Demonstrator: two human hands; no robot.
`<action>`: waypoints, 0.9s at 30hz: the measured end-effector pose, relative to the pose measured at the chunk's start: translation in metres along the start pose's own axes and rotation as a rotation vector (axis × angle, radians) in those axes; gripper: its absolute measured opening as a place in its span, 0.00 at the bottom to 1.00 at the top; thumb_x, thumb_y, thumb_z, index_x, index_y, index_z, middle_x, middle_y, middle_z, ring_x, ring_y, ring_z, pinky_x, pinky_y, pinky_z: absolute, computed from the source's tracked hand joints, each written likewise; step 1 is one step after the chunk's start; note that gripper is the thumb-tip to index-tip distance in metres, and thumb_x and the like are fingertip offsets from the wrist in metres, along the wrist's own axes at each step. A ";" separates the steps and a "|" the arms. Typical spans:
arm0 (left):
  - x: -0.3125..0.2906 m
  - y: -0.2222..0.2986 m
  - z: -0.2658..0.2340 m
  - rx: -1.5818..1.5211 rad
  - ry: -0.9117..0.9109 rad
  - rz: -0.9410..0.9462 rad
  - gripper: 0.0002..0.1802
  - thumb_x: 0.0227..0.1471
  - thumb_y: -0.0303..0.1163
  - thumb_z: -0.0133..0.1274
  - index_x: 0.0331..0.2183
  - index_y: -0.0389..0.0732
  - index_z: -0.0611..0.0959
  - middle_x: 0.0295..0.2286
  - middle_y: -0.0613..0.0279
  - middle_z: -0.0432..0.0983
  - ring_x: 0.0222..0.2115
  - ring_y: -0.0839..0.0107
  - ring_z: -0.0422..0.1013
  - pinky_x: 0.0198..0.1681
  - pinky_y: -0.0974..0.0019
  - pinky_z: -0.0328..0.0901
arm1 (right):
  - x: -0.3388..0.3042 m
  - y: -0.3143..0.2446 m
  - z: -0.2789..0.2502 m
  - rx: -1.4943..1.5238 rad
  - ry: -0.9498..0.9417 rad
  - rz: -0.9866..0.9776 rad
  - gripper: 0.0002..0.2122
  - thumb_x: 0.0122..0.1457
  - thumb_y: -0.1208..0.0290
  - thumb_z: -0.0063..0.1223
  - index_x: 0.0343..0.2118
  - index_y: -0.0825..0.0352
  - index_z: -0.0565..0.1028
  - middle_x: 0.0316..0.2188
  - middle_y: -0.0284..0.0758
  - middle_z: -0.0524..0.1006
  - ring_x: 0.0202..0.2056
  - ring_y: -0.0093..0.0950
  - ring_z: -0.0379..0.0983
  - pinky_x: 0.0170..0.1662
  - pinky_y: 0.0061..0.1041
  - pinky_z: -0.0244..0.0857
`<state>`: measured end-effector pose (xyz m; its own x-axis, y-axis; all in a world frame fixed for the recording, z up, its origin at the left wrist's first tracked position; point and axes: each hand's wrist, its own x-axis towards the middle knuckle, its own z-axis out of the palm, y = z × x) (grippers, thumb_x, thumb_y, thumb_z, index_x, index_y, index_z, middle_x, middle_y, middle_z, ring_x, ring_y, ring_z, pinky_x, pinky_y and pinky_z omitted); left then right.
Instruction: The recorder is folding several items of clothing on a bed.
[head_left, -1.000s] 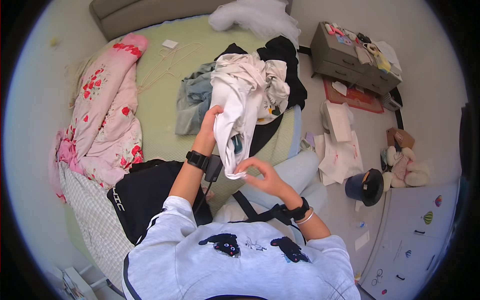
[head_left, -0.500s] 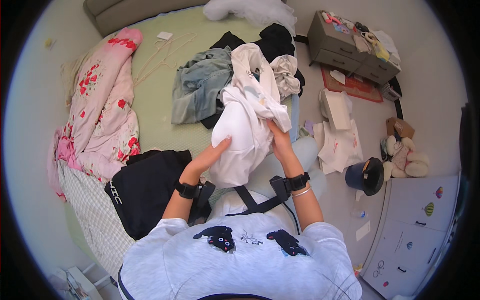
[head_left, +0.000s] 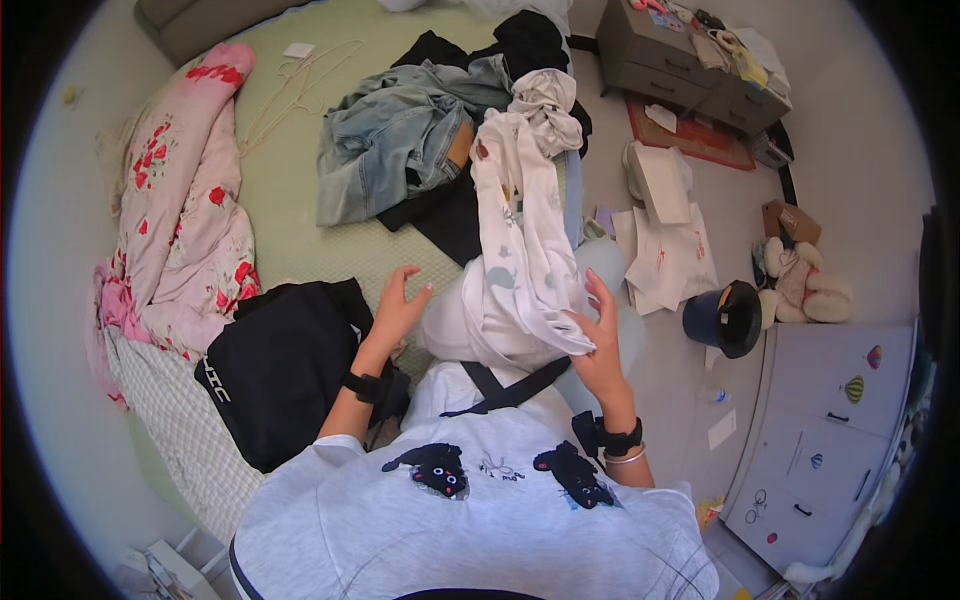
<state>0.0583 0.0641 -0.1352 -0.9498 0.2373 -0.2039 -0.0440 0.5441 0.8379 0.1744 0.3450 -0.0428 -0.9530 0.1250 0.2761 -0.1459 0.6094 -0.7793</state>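
A white garment with a grey and dark print [head_left: 500, 265] lies loosely bunched across my lap and reaches forward over the bed's edge. My left hand [head_left: 398, 308] is just left of it, holding nothing, fingers and thumb apart. At the garment's right edge is my right hand [head_left: 603, 345]; its thumb and fingers are spread, and the palm side touches the cloth. Beyond lie blue jeans [head_left: 400, 140] with a brown patch, black clothing [head_left: 530, 45] and a crumpled white piece of cloth [head_left: 548, 110]. Beside my left forearm sits a folded black garment [head_left: 285, 370].
On the bed [head_left: 285, 200], a pink floral quilt [head_left: 180, 180] lies left, near thin hangers [head_left: 290, 95]. To the right, the floor holds a dark bin [head_left: 720, 320], white bags [head_left: 670, 245] and a plush toy [head_left: 805, 285]. A grey drawer unit [head_left: 680, 75] and white cabinet [head_left: 820, 450] stand along the wall.
The white garment has come down onto my lap and spread out, uncovering more of the jeans. My left hand has let go and moved left; my right hand has moved nearer and right, fingers opened.
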 end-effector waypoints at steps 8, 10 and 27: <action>0.016 0.095 0.043 -0.156 -0.511 -0.400 0.22 0.45 0.36 0.51 0.41 0.33 0.71 0.24 0.61 0.73 0.22 0.73 0.69 0.26 0.72 0.64 | -0.016 -0.030 0.022 -0.011 -0.243 -0.238 0.14 0.37 0.80 0.48 0.31 0.63 0.74 0.27 0.34 0.71 0.33 0.33 0.68 0.36 0.29 0.62; 0.030 0.065 0.062 -0.094 -0.522 -0.189 0.21 0.46 0.37 0.49 0.40 0.33 0.71 0.25 0.62 0.73 0.23 0.73 0.69 0.28 0.71 0.65 | -0.018 -0.050 0.029 -0.061 -0.438 -0.378 0.10 0.39 0.79 0.48 0.28 0.64 0.73 0.22 0.30 0.69 0.27 0.30 0.68 0.28 0.28 0.62; -0.035 0.058 0.014 -0.486 -0.451 -0.378 0.26 0.46 0.34 0.50 0.47 0.32 0.67 0.43 0.57 0.68 0.40 0.72 0.66 0.43 0.72 0.60 | 0.004 0.011 -0.039 -0.203 -1.126 0.299 0.22 0.39 0.65 0.59 0.40 0.62 0.71 0.19 0.36 0.71 0.23 0.34 0.70 0.27 0.28 0.62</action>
<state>0.0934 0.0984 -0.0859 -0.6291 0.4679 -0.6207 -0.5716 0.2626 0.7774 0.1791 0.3825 -0.0280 -0.6537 -0.4148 -0.6330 0.0710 0.7991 -0.5970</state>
